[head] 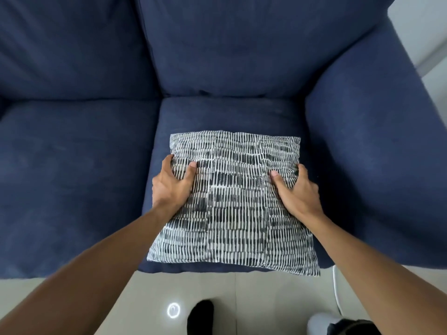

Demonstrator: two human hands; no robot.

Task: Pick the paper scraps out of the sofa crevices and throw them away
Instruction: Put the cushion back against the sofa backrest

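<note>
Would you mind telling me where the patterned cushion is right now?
In the head view, the patterned cushion lies on the sofa's right-hand seat, beside the armrest, gripped by the left hand and right hand.

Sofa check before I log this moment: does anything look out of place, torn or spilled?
Nothing stands out. The patterned cushion lies flat on the blue sofa seat, gripped at its sides by the left hand and right hand. No paper scraps show in the visible crevices.

Both hands, left hand [173, 183] and right hand [297, 189], grip a black-and-white patterned square cushion [232, 204] on the navy fabric sofa [229, 56].
</note>
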